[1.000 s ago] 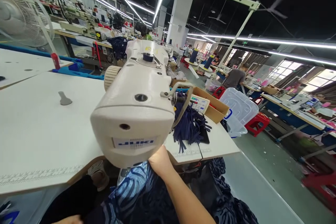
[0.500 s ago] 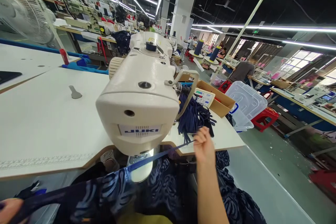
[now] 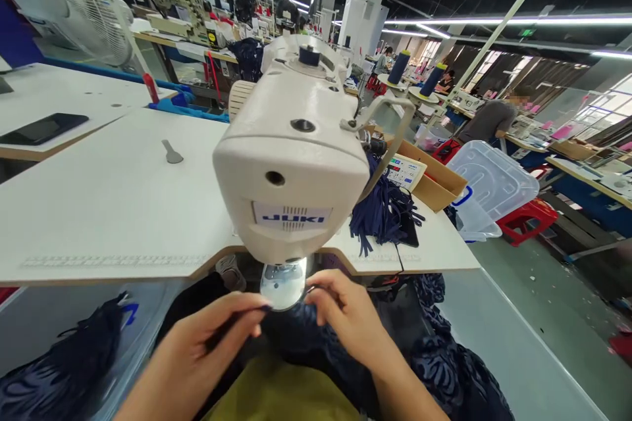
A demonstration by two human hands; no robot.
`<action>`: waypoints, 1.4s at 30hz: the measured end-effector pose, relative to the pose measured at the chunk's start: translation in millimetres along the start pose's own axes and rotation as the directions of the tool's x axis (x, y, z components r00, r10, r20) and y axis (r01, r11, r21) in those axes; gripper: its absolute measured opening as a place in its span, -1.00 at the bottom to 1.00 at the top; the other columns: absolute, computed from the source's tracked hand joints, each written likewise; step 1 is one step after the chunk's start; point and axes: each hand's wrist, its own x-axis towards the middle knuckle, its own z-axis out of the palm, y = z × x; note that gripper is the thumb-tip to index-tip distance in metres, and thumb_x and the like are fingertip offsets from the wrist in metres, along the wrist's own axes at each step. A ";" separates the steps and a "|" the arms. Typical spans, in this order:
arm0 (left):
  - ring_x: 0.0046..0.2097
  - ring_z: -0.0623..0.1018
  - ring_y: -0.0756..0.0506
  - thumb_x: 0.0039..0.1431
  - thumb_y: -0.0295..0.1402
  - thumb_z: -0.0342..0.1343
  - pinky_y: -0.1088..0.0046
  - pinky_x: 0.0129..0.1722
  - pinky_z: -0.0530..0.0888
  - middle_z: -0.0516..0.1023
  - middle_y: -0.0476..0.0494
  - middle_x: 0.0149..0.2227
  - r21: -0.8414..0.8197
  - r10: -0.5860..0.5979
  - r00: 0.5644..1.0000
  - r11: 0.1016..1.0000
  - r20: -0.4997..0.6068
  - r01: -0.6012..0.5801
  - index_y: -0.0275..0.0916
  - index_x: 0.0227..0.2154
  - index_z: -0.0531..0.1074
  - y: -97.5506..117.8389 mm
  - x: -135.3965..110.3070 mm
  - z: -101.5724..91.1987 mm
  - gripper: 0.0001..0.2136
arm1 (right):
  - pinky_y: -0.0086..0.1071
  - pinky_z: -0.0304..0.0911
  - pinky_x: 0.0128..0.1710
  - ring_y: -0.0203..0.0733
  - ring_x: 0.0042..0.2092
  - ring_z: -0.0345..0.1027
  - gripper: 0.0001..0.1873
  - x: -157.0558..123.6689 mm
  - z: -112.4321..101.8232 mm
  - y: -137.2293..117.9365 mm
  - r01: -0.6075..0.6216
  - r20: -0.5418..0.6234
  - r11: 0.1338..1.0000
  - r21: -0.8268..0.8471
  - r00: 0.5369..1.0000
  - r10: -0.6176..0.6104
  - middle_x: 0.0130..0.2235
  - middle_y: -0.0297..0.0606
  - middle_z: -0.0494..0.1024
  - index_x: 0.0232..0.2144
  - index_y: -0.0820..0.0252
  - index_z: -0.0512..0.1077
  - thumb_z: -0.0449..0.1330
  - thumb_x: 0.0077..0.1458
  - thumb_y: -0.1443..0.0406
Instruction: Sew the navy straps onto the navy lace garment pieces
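Observation:
Both my hands are at the rounded metal sewing plate (image 3: 283, 286) under the white sewing machine head (image 3: 291, 177). My left hand (image 3: 207, 342) pinches a dark bit of navy fabric between thumb and index finger, at the plate's left edge. On the other side, my right hand (image 3: 348, 316) has thumb and fingers closed on a narrow dark strip, of which only a small end shows. Navy patterned fabric (image 3: 444, 368) hangs below the table and bunches to the right. How the held pieces join it is hidden by my hands.
A bundle of navy strips (image 3: 382, 210) lies right of the machine, by a control panel (image 3: 405, 172) and a cardboard box (image 3: 439, 184). A flat grey metal piece (image 3: 172, 152) and a phone (image 3: 47, 128) lie to the left. More dark fabric (image 3: 64, 355) sits lower left.
My hands have come together from far apart to the metal plate. The navy strip stretched across the front of the machine is no longer visible there. The view has shifted left.

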 end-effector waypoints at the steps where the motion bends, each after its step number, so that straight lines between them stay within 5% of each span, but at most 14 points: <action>1: -0.48 0.54 0.07 0.13 -0.13 0.10 0.70 -0.45 0.46 0.57 0.14 -0.48 -0.045 0.001 0.996 0.999 0.087 0.003 -0.14 -0.28 0.51 7.2 2.9 9.4 -0.77 | -0.50 0.28 -0.40 -0.38 -0.47 0.36 -0.82 -2.8 7.9 -3.9 0.015 0.052 0.999 -0.028 0.999 -0.014 -0.39 -0.40 0.51 -0.14 0.09 0.42 0.09 0.21 0.28; 8: -0.38 0.53 0.06 0.25 -0.24 -0.04 0.67 -0.37 0.44 0.56 0.10 -0.41 -0.110 -0.041 0.966 0.991 0.257 0.071 -0.13 -0.29 0.42 22.3 9.1 31.5 -0.83 | -0.52 0.32 -0.32 -0.35 -0.38 0.44 -0.83 -7.5 14.7 -2.7 0.039 0.102 0.994 -0.099 0.994 -0.029 -0.32 -0.41 0.54 -0.11 0.07 0.35 0.08 0.23 0.27; 13: -0.47 0.42 0.07 0.25 -0.24 -0.06 0.65 -0.47 0.37 0.44 0.11 -0.51 0.057 -0.056 0.980 0.997 0.191 0.046 -0.17 -0.39 0.39 15.4 1.8 35.8 -0.80 | -0.54 0.30 -0.31 -0.34 -0.38 0.45 -0.85 -9.2 17.9 -2.4 0.100 0.061 0.975 -0.199 0.994 -0.090 -0.38 -0.41 0.55 -0.19 0.07 0.46 0.10 0.24 0.25; 17: -0.52 0.40 0.08 0.28 -0.30 -0.09 0.65 -0.50 0.36 0.42 0.09 -0.52 0.096 0.123 0.978 0.985 0.167 -0.140 -0.18 -0.39 0.36 10.3 -2.9 38.1 -0.81 | -0.54 0.30 -0.36 -0.37 -0.44 0.45 -0.82 -13.3 21.6 -2.6 0.058 0.128 0.997 -0.056 0.990 -0.050 -0.41 -0.41 0.57 -0.26 0.10 0.44 0.07 0.26 0.21; 21: -0.49 0.42 0.10 0.29 -0.42 -0.15 0.67 -0.45 0.38 0.39 0.09 -0.49 0.073 0.331 0.914 0.932 0.234 -0.356 -0.15 -0.24 0.36 7.1 -3.3 35.2 -0.82 | -0.59 0.18 -0.61 -0.36 -0.48 0.48 -0.78 -13.6 21.1 0.8 -0.175 0.272 0.949 0.262 0.957 0.101 -0.38 -0.35 0.59 -0.22 0.13 0.27 0.02 0.26 0.11; 24: -0.47 0.43 0.09 0.26 -0.51 -0.17 0.68 -0.43 0.40 0.39 0.08 -0.46 0.090 0.376 0.886 0.907 0.272 -0.412 -0.17 -0.19 0.34 6.7 -3.8 34.7 -0.79 | -0.62 0.17 -0.65 -0.32 -0.42 0.51 -0.77 -12.3 18.1 1.9 -0.252 0.337 0.908 0.335 0.932 0.134 -0.34 -0.33 0.59 -0.18 0.12 0.23 0.05 0.23 0.11; 27: -0.43 0.45 0.08 0.25 -0.54 -0.18 0.67 -0.40 0.42 0.43 0.03 -0.42 0.133 0.393 0.880 0.890 0.266 -0.437 -0.19 -0.27 0.34 8.1 -4.7 35.6 -0.78 | -0.59 0.24 -0.63 -0.33 -0.47 0.48 -0.81 -12.1 12.4 -0.6 -0.218 0.334 0.953 0.212 0.932 0.139 -0.34 -0.36 0.59 -0.21 0.11 0.28 0.02 0.25 0.13; 30: -0.35 0.51 0.05 0.25 -0.54 -0.19 0.64 -0.31 0.46 0.48 -0.02 -0.36 0.151 0.406 0.879 0.881 0.250 -0.449 -0.19 -0.22 0.35 9.2 -5.3 35.4 -0.76 | -0.54 0.27 -0.54 -0.36 -0.55 0.43 -0.83 -13.0 7.1 -4.7 -0.052 0.281 0.993 -0.104 0.956 0.080 -0.38 -0.41 0.60 -0.20 0.07 0.35 -0.01 0.28 0.18; 35: -0.44 0.47 0.07 0.29 -0.42 -0.16 0.66 -0.41 0.43 0.46 0.02 -0.44 0.075 0.258 0.911 0.952 0.321 -0.296 -0.18 -0.27 0.36 13.9 -6.0 33.8 -0.81 | -0.49 0.28 -0.40 -0.24 -0.37 0.52 -0.81 -15.0 10.1 -2.5 0.163 0.280 0.901 -0.403 0.959 -0.049 -0.44 -0.40 0.58 -0.19 0.06 0.36 -0.05 0.28 0.27; 39: -0.54 0.35 0.09 0.29 -0.37 -0.14 0.67 -0.54 0.34 0.36 0.09 -0.53 0.078 0.136 0.907 0.980 0.398 -0.181 -0.19 -0.38 0.33 20.1 -3.9 32.7 -0.83 | -0.47 0.21 -0.49 -0.20 -0.46 0.49 -0.87 -15.6 15.4 2.1 0.062 0.120 0.883 -0.465 0.993 -0.007 -0.51 -0.37 0.52 -0.23 0.12 0.32 -0.01 0.20 0.31; 42: -0.38 0.46 0.08 0.26 -0.41 -0.11 0.66 -0.38 0.42 0.44 0.01 -0.38 0.024 0.186 0.880 0.976 0.437 -0.219 -0.19 -0.36 0.34 18.8 -1.9 29.8 -0.85 | -0.53 0.21 -0.50 -0.30 -0.52 0.45 -0.91 -13.8 12.9 1.6 -0.055 0.189 0.966 -0.251 0.976 0.105 -0.56 -0.47 0.44 -0.24 0.11 0.26 -0.03 0.21 0.34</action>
